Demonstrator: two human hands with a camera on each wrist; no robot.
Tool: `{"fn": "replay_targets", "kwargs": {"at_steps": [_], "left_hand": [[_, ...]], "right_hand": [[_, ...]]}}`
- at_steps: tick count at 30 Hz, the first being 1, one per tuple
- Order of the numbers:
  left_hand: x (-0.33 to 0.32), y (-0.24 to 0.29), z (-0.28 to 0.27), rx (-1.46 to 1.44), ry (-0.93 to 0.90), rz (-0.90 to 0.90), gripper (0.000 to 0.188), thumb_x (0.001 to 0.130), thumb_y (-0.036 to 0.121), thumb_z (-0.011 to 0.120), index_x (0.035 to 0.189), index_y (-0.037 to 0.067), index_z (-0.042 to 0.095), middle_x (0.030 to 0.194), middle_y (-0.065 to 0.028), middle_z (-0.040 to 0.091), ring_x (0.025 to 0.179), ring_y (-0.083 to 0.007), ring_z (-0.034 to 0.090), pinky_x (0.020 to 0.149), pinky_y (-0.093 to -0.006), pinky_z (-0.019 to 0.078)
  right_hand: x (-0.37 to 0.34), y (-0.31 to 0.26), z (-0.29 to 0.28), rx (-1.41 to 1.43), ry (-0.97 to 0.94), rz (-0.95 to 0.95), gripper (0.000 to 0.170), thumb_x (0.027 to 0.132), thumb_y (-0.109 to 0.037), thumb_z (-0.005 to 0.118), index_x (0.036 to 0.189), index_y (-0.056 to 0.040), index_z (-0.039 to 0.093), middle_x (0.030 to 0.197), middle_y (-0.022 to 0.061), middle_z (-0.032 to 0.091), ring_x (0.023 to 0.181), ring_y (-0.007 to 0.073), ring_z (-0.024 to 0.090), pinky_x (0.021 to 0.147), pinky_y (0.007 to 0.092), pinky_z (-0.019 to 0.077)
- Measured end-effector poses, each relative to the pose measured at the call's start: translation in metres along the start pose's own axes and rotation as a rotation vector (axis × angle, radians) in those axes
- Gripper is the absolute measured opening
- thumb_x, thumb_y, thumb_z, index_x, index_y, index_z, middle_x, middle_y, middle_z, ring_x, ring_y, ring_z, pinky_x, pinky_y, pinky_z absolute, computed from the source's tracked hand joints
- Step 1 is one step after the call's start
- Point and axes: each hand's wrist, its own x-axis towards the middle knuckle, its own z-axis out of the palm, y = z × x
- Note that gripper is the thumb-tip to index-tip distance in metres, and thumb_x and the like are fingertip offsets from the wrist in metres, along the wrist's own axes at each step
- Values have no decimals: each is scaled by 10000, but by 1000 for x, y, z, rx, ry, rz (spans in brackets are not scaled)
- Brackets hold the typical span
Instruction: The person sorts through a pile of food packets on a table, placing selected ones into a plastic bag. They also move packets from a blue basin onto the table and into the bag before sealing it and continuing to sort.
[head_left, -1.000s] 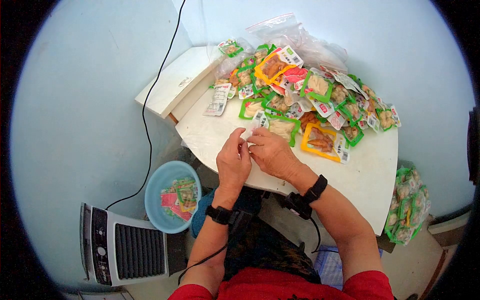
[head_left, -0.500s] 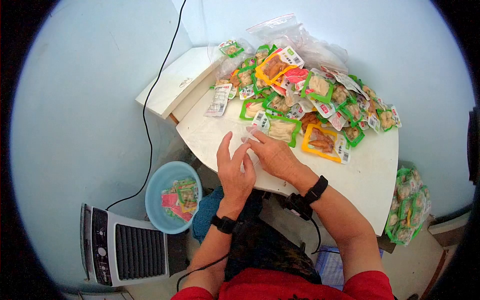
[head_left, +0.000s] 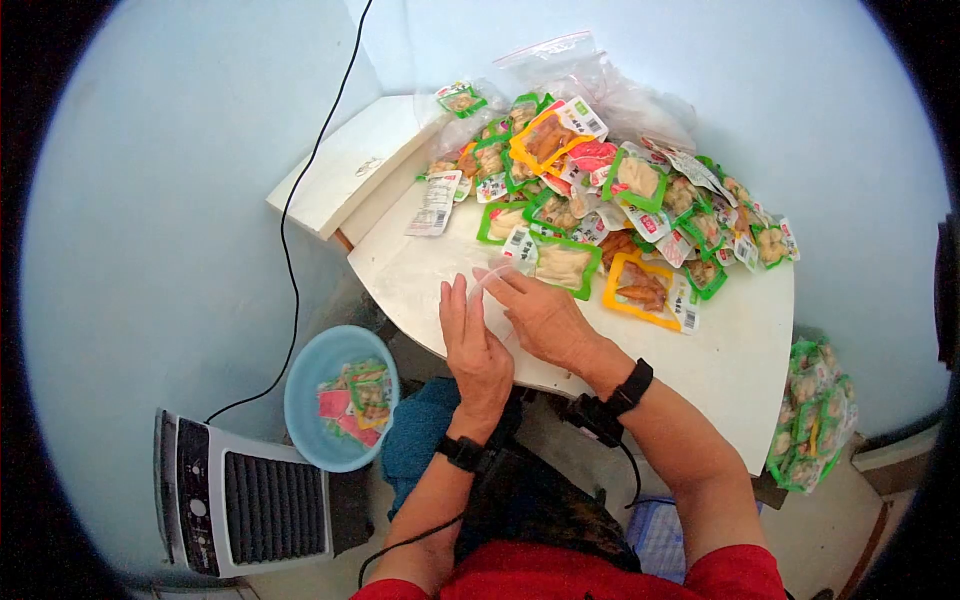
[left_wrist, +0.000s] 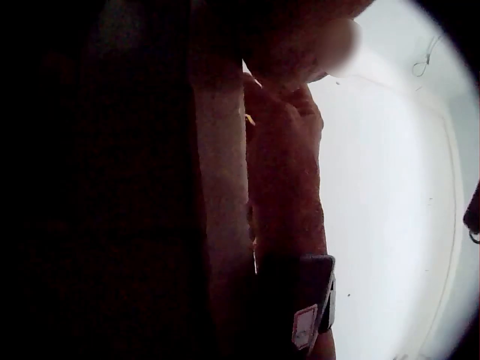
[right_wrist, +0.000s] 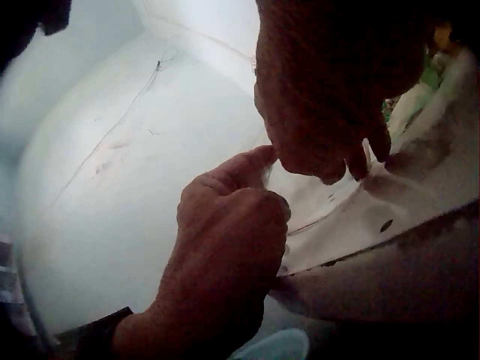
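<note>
A thin, clear plastic bag (head_left: 492,283) spans the space between the two hands, over the front part of the white table. My right hand (head_left: 552,322) pinches its edge between thumb and fingertips. My left hand (head_left: 478,362) is at the bag's left side, its outer fingers fairly straight and pointing away from the body. In the right wrist view, the left hand (right_wrist: 225,240) has its thumb and forefinger at the plastic, close against the other hand. The left wrist view is dark. Just beyond the right fingertips lies a green-edged snack pack (head_left: 563,265).
Many snack packs (head_left: 640,180) are heaped at the table's back, before clear bags (head_left: 640,100). A yellow-edged pack (head_left: 643,288) lies front right. A blue basin (head_left: 300,425) with packs stands lower left beside an air cooler (head_left: 270,510). A filled bag (head_left: 815,420) sits right of the table (head_left: 690,390).
The left hand's fingers first met the right fingertips, then spread, and now stand straighter and closer together. Plastic between the hands shows more widely. The right hand has shifted only slightly.
</note>
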Motion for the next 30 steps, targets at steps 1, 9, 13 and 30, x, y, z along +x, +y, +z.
{"fn": "replay_targets", "kwargs": {"at_steps": [1,9,13,30], "left_hand": [[0,0,1,14,-9,4,544,752,-141,486,1291,-67,494,1444,-278,386,1370,-470,321,1130,-543,268],[14,2,3,56,-12,85,688,670,-174,380,1347,-67,436,1467,-276,359,1397,-445,293,1152,-495,248],[23,-3,3,62,-4,77,704,660,-172,385,1355,-69,419,1479,-269,339,1402,-440,280,1161,-488,233],[20,-10,5,-60,-15,-78,609,736,-173,495,1333,-67,438,1488,-254,327,1397,-426,289,1144,-457,282]], "right_hand": [[-1,1,1,27,30,10,578,777,35,609,1331,-97,510,1292,177,557,1092,369,598,859,406,531],[-2,11,7,134,238,31,207,773,-26,637,979,-26,657,1042,160,672,995,353,634,828,422,533],[-2,14,8,82,168,17,147,766,-31,641,908,-26,677,1022,134,679,955,338,639,807,405,537],[2,14,3,177,264,63,73,769,-46,683,837,-19,682,878,119,694,825,289,654,755,374,524]]}}
